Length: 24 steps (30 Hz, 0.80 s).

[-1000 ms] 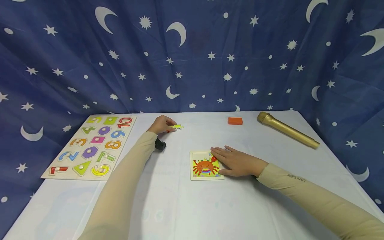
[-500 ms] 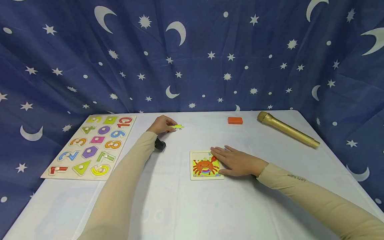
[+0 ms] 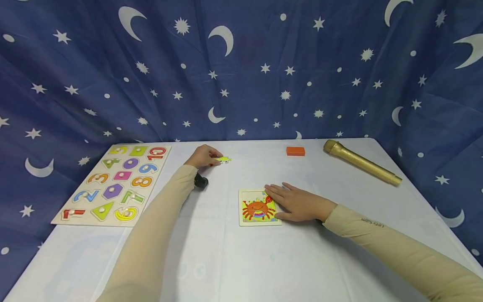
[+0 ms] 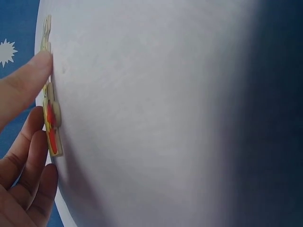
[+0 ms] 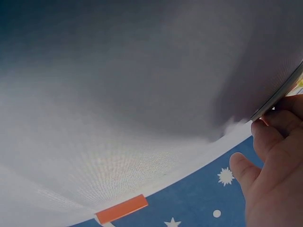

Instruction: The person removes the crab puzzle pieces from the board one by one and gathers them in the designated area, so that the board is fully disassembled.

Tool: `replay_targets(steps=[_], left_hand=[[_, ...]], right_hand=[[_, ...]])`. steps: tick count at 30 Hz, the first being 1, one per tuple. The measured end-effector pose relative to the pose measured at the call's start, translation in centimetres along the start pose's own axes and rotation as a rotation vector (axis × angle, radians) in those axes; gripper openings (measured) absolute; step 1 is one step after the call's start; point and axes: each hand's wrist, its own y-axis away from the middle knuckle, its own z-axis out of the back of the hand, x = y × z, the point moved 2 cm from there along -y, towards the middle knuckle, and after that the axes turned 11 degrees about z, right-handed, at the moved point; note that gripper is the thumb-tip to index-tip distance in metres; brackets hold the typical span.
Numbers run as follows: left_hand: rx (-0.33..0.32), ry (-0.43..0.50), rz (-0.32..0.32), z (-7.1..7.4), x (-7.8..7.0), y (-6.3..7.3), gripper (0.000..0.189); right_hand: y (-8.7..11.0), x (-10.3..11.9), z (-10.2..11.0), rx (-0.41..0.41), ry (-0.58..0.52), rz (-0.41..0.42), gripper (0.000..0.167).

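At the back of the table, left of centre, my left hand [image 3: 203, 156] pinches a small yellow-green and red jigsaw piece [image 3: 225, 160]. The left wrist view gives the piece [image 4: 52, 125] edge-on, with the thumb across it and curled fingers behind. Part of it is hidden by the hand. A square crab puzzle [image 3: 258, 210] in a pale frame lies flat near the middle. Across its right side rests my right hand [image 3: 298, 204], fingers extended, the fingertips over the upper right corner. The right wrist view catches the dark edge of the puzzle frame [image 5: 277, 94] by those fingers.
A wooden number-and-shape board [image 3: 113, 184] lies on the left of the white table [image 3: 234, 260]. Towards the back right are an orange block [image 3: 295, 151] and a gold microphone [image 3: 362, 162]. Behind hangs a blue star-patterned cloth [image 3: 241, 75].
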Motion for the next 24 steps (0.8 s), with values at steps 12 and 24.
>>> replay_targets(steps=[12,24], left_hand=[[-0.019,0.039,-0.054,0.3,0.3,0.0,0.040],[-0.049,-0.001,-0.244,-1.2,-3.7,3.6,0.036]], right_hand=[[0.1,0.1,0.1,-0.001,-0.005,0.007,0.079],[0.1,0.2,0.2,0.013,-0.032,-0.012,0.079]])
